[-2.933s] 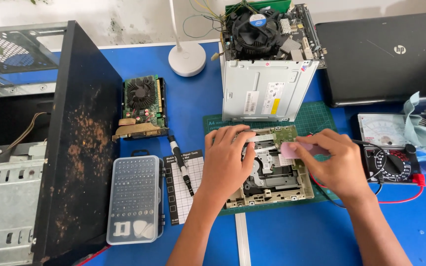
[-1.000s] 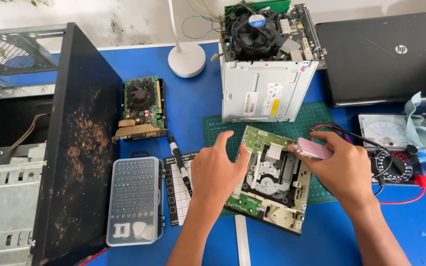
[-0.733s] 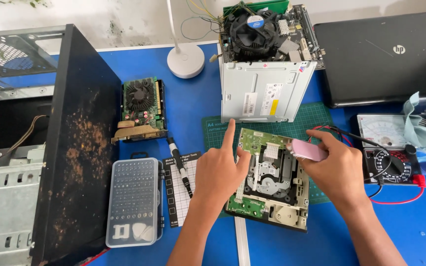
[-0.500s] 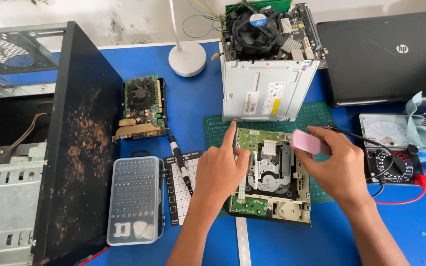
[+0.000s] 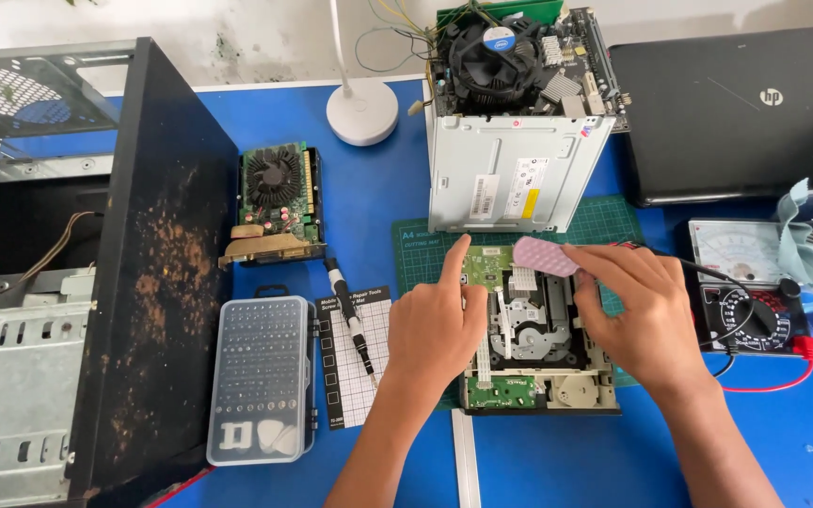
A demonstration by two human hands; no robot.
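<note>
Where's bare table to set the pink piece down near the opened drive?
Bare blue table lies in front of the opened drive, between the forearms, and between the graphics card and metal cover. Crowded: right, by the multimeter and its leads; left, by the screwdriver and bit case.
</note>
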